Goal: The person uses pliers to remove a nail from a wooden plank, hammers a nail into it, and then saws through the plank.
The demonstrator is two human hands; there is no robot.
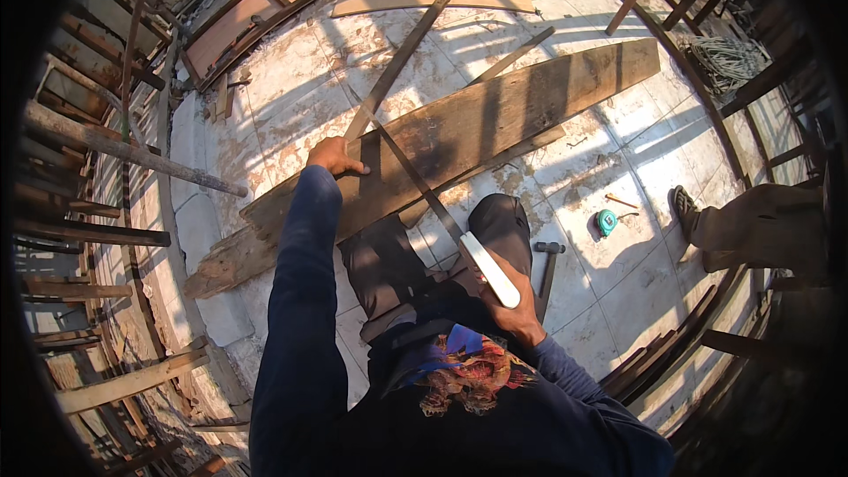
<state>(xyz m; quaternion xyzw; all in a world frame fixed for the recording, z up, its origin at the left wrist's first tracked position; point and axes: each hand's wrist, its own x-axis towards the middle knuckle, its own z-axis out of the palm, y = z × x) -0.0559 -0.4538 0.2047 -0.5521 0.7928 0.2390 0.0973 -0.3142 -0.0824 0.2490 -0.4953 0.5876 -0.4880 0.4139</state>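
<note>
A wide, weathered wooden plank [530,106] lies slanted across my front, its ragged end at the left. My left hand [332,157] grips its far edge near that end, thumb flat on the top face and the other fingers partly hidden. My right hand [519,296] is closed around the white handle of a handsaw [431,199]. The long dark blade crosses the plank's top to the right of my left hand, its tip past the far edge. A second rough board [231,269] shows beneath the plank's left end.
A hammer [548,269] lies right of my knee, with a teal tape measure [605,222] and a pencil [622,200] beyond. Another person's sandalled foot [685,209] stands at the right. A pole [141,148] juts in from the left. Framed panels [256,22] and timber lie at the back.
</note>
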